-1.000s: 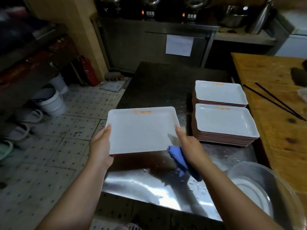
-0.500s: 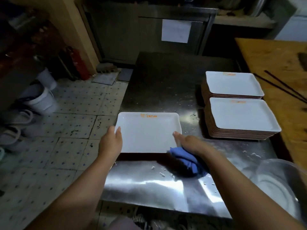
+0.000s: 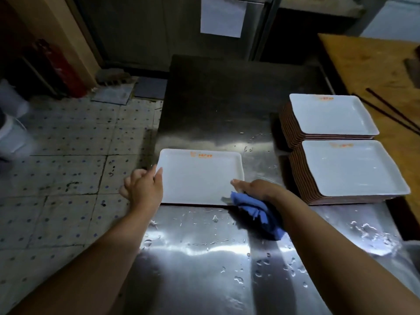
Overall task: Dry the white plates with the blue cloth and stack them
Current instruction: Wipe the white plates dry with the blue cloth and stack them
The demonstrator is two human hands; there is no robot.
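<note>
A white rectangular plate (image 3: 200,176) with an orange logo lies low over the wet steel table (image 3: 216,258), near its left edge. My left hand (image 3: 143,187) grips the plate's left rim, thumb on top. My right hand (image 3: 259,189) holds the plate's near right corner, thumb on the rim, with the crumpled blue cloth (image 3: 256,214) bunched under its palm. Two stacks of white plates stand to the right: a near stack (image 3: 350,169) and a far stack (image 3: 329,114).
A wooden counter (image 3: 372,69) with dark chopsticks (image 3: 391,110) runs along the right. Water drops lie on the steel near me. A clear bowl edge (image 3: 412,253) shows at the right border. Tiled floor (image 3: 68,160) drops off left of the table.
Both hands have lowered the plate from mid-air down toward the table surface and away from me. The view has tilted downward.
</note>
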